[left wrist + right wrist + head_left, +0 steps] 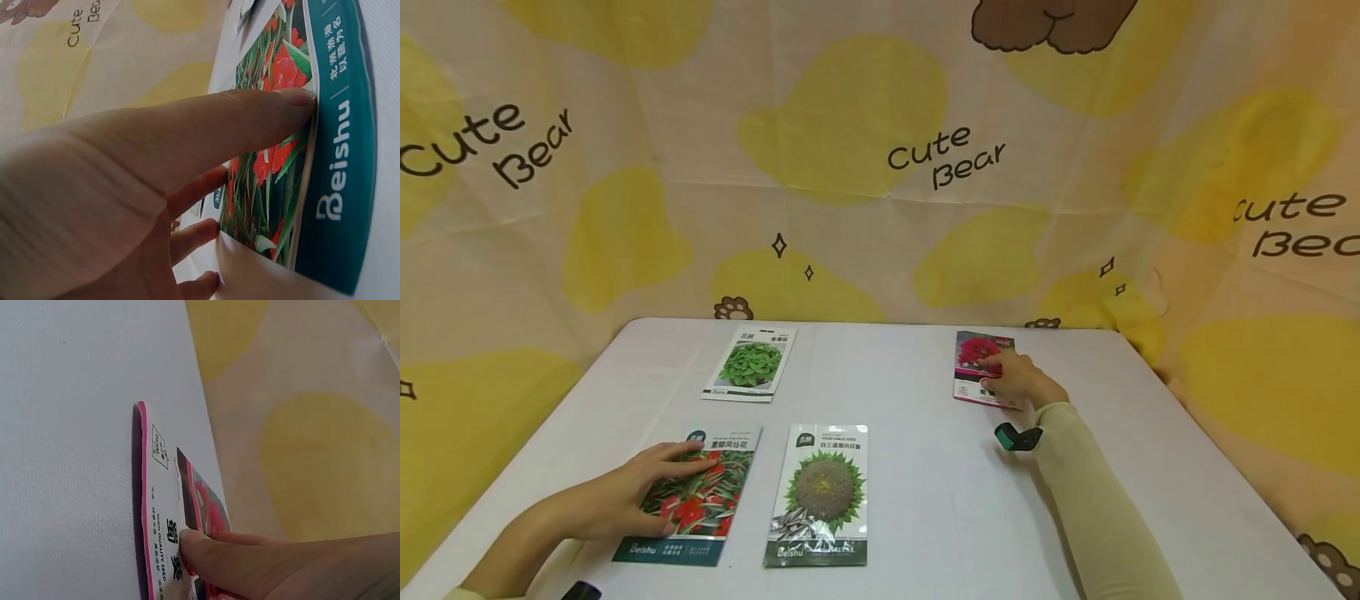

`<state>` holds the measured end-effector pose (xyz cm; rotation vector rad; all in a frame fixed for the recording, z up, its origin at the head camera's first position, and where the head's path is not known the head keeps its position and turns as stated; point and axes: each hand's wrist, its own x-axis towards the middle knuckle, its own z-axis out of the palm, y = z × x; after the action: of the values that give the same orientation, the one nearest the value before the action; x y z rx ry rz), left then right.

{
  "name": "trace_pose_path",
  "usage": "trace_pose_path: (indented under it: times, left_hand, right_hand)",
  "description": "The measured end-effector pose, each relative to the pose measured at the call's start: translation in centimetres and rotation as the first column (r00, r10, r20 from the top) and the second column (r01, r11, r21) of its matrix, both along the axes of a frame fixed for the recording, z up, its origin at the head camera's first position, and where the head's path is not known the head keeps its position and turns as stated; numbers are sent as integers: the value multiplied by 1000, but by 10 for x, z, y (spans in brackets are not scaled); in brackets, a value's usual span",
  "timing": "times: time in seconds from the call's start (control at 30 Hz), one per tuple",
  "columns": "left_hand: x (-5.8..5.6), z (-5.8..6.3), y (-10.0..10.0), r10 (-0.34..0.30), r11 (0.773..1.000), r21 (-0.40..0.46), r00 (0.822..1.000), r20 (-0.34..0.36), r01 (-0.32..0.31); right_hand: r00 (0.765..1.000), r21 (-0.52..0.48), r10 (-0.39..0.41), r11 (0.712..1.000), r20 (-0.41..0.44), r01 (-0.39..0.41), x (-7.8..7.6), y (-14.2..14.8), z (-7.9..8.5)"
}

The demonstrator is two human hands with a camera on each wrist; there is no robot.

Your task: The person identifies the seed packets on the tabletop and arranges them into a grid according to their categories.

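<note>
My left hand (617, 497) rests with spread fingers over a seed packet with red flowers (730, 487). In the left wrist view its thumb (250, 119) lies straight across the flower picture, the tip at the teal band. At the back right, my right hand (1021, 379) touches the face of a pink-flower seed packet (967, 385) from its right side. In the right wrist view the thumb (206, 550) presses the printed face, a finger beside it. The other fingers of that hand are hidden there.
A sunflower seed packet (820, 533) lies right of the red-flower one. Behind them is a packet with a green leafy plant (749, 367). All lie on a white table (910, 467), with a patterned cloth (865, 117) hanging at its back edge.
</note>
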<state>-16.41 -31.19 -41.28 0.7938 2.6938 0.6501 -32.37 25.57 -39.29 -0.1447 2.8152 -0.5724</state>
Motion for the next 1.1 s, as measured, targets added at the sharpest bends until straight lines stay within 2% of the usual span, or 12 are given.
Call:
trace_pose_path:
  times: [0.4,0.73,1.1]
  left_hand:
    - [0,-2,-1,9,1000,-8,1000,-1,-9]
    - [-2,-2,-1,1,1000,-14,1000,-3,-1]
    - [-3,0,-1,9,1000,1,999,38,-9]
  right_hand:
    - [1000,0,16,1000,-1,-16,-2,-4,-2]
    - [1000,0,24,1000,4,-24,-3,-10,3]
    - [999,10,43,999,11,-43,-9,-19,2]
